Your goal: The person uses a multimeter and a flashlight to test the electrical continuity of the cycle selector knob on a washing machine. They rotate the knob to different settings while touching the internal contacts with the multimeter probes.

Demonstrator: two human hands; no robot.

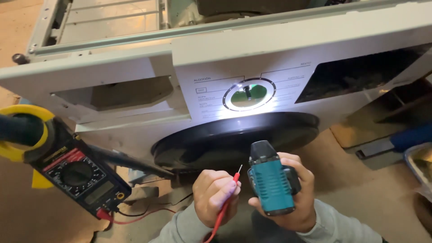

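Left hand (215,197) pinches red probe lead (228,203), right hand (288,198) grips teal plastic part (271,182), both just below the white washer's round black door (234,139); risk: bare tip slips off contact.

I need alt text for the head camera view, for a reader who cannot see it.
The left hand pinches a red test probe beside a teal battery pack held in the right hand, in front of a white washing machine with a dark round door. A black and yellow clamp meter lies at left.
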